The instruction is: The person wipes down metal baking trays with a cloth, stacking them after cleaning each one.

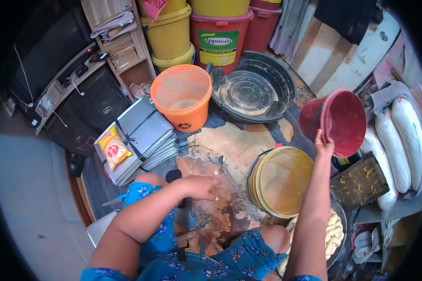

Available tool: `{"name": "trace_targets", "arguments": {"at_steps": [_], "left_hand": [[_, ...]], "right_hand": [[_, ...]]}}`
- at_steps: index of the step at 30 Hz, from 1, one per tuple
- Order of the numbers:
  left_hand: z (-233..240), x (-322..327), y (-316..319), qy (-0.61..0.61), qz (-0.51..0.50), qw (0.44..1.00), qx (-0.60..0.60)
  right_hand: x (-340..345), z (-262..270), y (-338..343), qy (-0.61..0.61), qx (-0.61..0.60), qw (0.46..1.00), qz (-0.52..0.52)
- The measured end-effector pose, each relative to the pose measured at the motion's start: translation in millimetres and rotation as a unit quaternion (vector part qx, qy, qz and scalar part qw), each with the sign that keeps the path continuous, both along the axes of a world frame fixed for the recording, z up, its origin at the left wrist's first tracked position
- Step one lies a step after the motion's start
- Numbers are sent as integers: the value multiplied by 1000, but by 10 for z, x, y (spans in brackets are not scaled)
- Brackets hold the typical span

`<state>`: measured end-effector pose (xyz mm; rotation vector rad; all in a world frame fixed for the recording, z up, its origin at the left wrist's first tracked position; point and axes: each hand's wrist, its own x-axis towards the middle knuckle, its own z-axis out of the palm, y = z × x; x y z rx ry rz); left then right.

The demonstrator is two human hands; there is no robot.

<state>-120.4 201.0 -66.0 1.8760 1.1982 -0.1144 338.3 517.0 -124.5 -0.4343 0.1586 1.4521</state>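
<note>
My right hand (324, 143) grips the near rim of a dark red plastic bucket (309, 114). The bucket is tilted, its mouth turned toward me, and its inside looks bare. Below it stands a yellow bucket (287, 181) with a dusty inside, partly behind my right forearm. My left hand (201, 188) hovers over the worn floor before my knees, fingers loosely bent and apart, with nothing visible in it. Beside my right knee, a metal basin (344, 228) holds pale twisted dough pieces (333, 230), partly covered by my arm.
An orange bucket (183, 117) and a black plastic tub (255, 119) stand ahead. At left, a packet (113, 149) lies on tied metal sheets or trays (144, 130). A stained board (360, 181) and filled white plastic bags (406, 140) are at right. Stacked buckets (170, 35) stand behind.
</note>
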Motion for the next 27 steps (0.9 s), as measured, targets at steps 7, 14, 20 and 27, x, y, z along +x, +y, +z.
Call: {"name": "trace_targets", "arguments": {"at_steps": [7,14,20,27], "left_hand": [[20,-648,-90,-1,92,996,-17],[150,-630,-26,-3,118,993,27],[78,-561,101,38,84,995,-40],[27,-609,13,27,90,996,0]], "right_hand": [[248,-665,634,-94,-189,978,-6],[300,-1082,803,-115,-215,970,-12],[219,-936,613,-186,-332,924,28],[-477,-140,-256,-564,-68,812,134]]}}
